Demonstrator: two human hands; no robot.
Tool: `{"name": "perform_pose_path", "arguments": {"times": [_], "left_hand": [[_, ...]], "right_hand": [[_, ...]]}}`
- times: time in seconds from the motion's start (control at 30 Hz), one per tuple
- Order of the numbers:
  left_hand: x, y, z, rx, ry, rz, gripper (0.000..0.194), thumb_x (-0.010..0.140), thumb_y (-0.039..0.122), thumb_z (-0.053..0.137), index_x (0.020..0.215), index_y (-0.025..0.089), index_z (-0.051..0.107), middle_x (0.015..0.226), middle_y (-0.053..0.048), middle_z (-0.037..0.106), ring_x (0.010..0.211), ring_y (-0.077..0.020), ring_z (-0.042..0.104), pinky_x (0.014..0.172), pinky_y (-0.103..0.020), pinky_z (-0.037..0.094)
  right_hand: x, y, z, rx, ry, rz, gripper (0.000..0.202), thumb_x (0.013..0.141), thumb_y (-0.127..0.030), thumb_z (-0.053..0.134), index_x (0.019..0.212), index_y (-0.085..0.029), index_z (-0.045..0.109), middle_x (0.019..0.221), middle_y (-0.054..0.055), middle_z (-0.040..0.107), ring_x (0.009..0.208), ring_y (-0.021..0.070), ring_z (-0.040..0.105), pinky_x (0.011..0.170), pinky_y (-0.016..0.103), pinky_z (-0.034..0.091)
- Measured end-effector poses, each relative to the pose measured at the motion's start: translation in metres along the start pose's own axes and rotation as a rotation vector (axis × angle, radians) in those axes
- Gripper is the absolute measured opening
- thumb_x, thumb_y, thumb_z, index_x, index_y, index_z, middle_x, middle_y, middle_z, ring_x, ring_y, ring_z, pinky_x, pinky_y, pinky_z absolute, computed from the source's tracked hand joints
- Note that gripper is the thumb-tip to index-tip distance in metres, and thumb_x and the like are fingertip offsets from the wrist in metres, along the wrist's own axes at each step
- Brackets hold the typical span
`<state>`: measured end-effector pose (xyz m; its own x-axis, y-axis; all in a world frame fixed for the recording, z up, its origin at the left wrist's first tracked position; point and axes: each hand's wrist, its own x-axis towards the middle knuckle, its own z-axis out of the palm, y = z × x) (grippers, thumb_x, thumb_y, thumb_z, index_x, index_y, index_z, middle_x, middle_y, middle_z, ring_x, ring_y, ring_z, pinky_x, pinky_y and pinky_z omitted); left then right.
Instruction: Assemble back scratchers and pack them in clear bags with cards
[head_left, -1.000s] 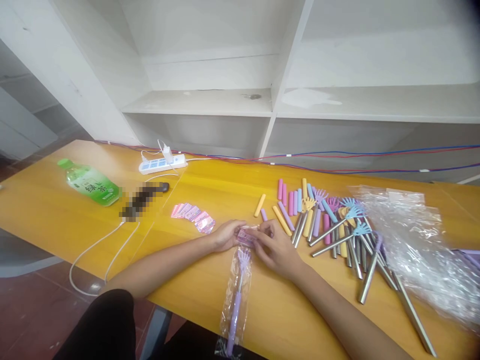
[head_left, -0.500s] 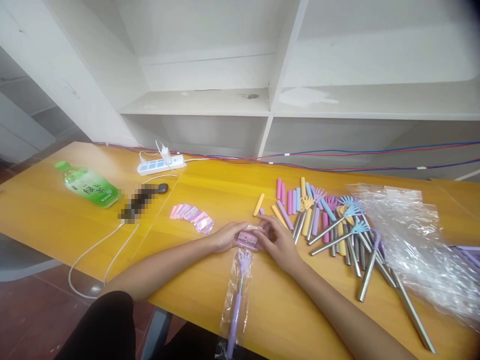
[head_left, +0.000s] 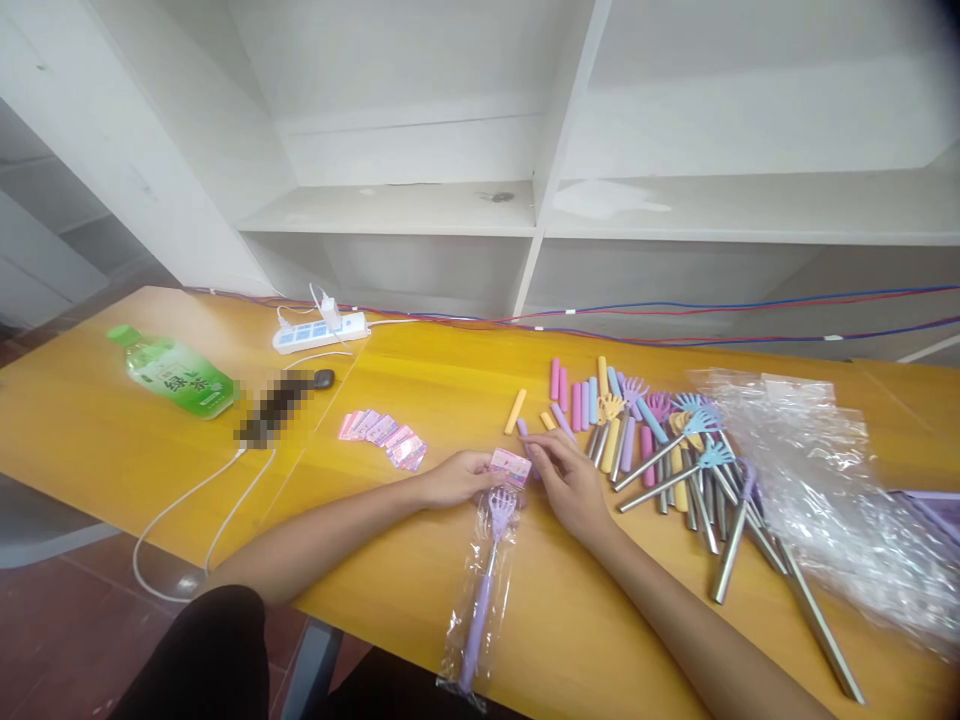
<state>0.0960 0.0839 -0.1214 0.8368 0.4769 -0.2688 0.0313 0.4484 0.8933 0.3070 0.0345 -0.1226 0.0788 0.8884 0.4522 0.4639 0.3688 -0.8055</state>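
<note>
My left hand (head_left: 466, 480) is closed, its thumb and fingers pinching a small pink printed card (head_left: 511, 466) and the top of a clear plastic bag. Inside the bag a purple back scratcher (head_left: 480, 605) with a hand-shaped head (head_left: 501, 508) lies lengthwise, its handle towards me. Just right of the card, my right hand (head_left: 570, 485) has its thumb and index finger curled close together. Whether they grip the bag's edge there is hard to see.
A fan of similar cards (head_left: 384, 436) lies to the left. On the right are loose coloured grips (head_left: 517, 411), metal back scratchers (head_left: 727, 510) and a heap of clear bags (head_left: 840, 490). A green bottle (head_left: 176, 373), cables and a power strip (head_left: 322, 333) stand farther left.
The card now shows upright above the scratcher's head, less covered by my fingers. My right hand has drawn slightly right, and the bagged scratcher has shifted a little right and upward.
</note>
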Motion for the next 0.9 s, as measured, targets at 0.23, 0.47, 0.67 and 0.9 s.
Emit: {"name": "perform_pose_path", "arguments": {"times": [0.23, 0.47, 0.67, 0.9], "left_hand": [[0.003, -0.004, 0.003, -0.068, 0.115, 0.060, 0.057, 0.082, 0.056, 0.081, 0.113, 0.010, 0.072, 0.104, -0.016, 0.078, 0.088, -0.0236, 0.075, 0.086, -0.035, 0.056], [0.003, -0.006, 0.005, -0.086, 0.152, 0.139, 0.055, 0.082, 0.058, 0.079, 0.108, 0.010, 0.070, 0.095, -0.013, 0.077, 0.075, -0.0231, 0.074, 0.074, -0.033, 0.056], [0.004, -0.009, 0.004, -0.027, 0.234, 0.191, 0.053, 0.086, 0.056, 0.076, 0.113, 0.011, 0.070, 0.095, -0.011, 0.075, 0.079, -0.0194, 0.070, 0.080, -0.031, 0.052], [0.007, -0.013, 0.001, -0.104, 0.310, 0.241, 0.052, 0.085, 0.051, 0.080, 0.117, 0.012, 0.071, 0.102, -0.010, 0.074, 0.088, -0.0189, 0.068, 0.083, -0.030, 0.051]], "right_hand": [[-0.008, 0.005, -0.001, -0.136, -0.180, -0.249, 0.023, 0.105, -0.022, 0.052, 0.120, -0.025, 0.069, 0.094, 0.006, 0.060, 0.085, 0.0180, 0.062, 0.073, 0.032, 0.052], [-0.006, 0.006, -0.004, -0.316, -0.231, -0.428, 0.027, 0.104, -0.019, 0.050, 0.126, -0.023, 0.064, 0.093, 0.006, 0.062, 0.080, 0.0181, 0.062, 0.068, 0.032, 0.051], [-0.003, -0.002, -0.004, -0.408, -0.263, -0.490, 0.017, 0.101, -0.020, 0.052, 0.110, -0.021, 0.066, 0.092, 0.007, 0.063, 0.079, 0.0191, 0.060, 0.067, 0.033, 0.048], [-0.004, -0.002, -0.002, -0.541, -0.192, -0.573, 0.017, 0.099, -0.015, 0.053, 0.111, -0.019, 0.065, 0.089, 0.006, 0.063, 0.078, 0.0191, 0.058, 0.067, 0.033, 0.043]]}}
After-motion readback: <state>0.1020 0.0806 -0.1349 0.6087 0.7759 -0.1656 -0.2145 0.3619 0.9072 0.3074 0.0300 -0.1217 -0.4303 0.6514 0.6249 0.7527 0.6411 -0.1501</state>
